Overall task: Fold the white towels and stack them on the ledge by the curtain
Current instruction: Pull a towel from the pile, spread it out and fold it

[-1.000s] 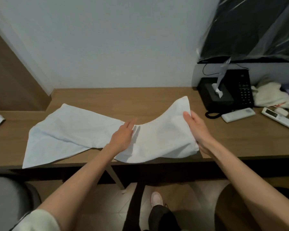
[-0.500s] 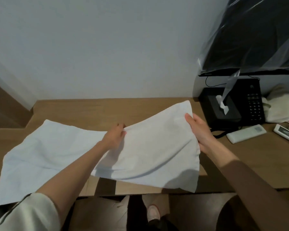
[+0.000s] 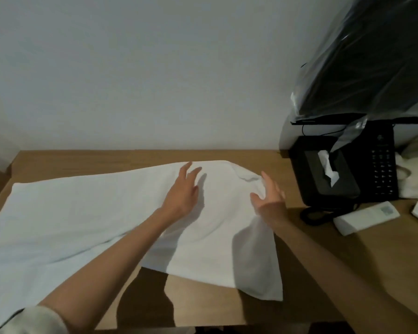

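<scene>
Fingers (image 3: 190,171) of the left hand (image 3: 182,192) straight and fanned out, holding nothing, flat on or hovering just over the white towel (image 3: 82,213) (can't tell which from the shadow). Same deal with the right hand (image 3: 270,203): fingers (image 3: 267,183) loose and uncurled, no grip, right at the rumpled right edge of the cloth. Towel spread long across the wooden desk (image 3: 323,273), most of it running off left of the left fingertips, a puffed-up bit between the two hands, one corner lying back on the wrist side of the right hand. Black tissue box (image 3: 328,186) and white remote (image 3: 367,219) off to the right of the right fingers, clear of the towel. Looks like the flatten-it-out step, no fold made yet. Next up, probably: press out that bump, then pinch the right-end corners and carry them over to the left end, edges lined up. No ledge or curtain in sight.
</scene>
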{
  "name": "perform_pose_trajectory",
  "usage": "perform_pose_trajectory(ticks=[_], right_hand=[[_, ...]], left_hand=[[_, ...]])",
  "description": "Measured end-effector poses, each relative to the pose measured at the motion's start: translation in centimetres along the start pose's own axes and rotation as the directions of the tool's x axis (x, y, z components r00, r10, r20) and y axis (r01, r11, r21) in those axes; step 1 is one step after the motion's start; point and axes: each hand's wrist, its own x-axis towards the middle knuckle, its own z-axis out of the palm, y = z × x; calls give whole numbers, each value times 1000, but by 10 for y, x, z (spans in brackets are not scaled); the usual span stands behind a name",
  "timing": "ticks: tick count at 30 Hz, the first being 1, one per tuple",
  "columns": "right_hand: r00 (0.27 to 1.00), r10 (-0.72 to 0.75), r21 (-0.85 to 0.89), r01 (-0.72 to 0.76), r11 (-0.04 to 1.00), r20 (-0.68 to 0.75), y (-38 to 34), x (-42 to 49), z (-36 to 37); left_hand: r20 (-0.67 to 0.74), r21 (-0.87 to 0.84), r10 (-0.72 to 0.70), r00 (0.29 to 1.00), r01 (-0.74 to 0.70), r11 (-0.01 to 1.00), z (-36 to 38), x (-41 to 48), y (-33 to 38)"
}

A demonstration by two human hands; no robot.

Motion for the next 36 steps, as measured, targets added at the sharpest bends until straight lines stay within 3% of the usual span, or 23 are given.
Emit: perform_pose_trajectory(ticks=[3,6,9,13,15,17,21,26,31,36], right_hand=[[968,-120,-236,172,956,222,16,-30,23],[893,19,-467,216,858,449,33,-52,37],[882,65,-524,217,824,467,41,-56,34],[887,162,-580,136,803,433,36,-47,18],[891,193,-653,140,744,410,29,-46,11],[921,156,-691,149,707,358,18,-48,9],[931,-130,-567,314,761,341,-15,-61,26],[849,-314,-404,489,773,426,-74,-71,68],[755,-380,-319,596,737,535,-128,-77,117],[676,-404,-275,665,694,616,-174,-79,173]], left_hand=[[173,267,-45,984,-2,964,41,-36,4],[262,445,-276,925,137,885,64,-56,3],[286,433,-315,905,171,885,59,-48,1],[399,307,-221,890,97,947,32,-25,7],[321,206,-138,937,73,976,19,-29,11],[141,118,-95,985,79,990,8,-44,12],[-66,141,-121,990,129,982,-17,-86,-10],[-169,104,-388,906,408,907,-58,-132,-63],[-181,66,-585,791,603,795,-98,-164,-120],[-55,101,-673,738,674,732,-128,-161,-175]])
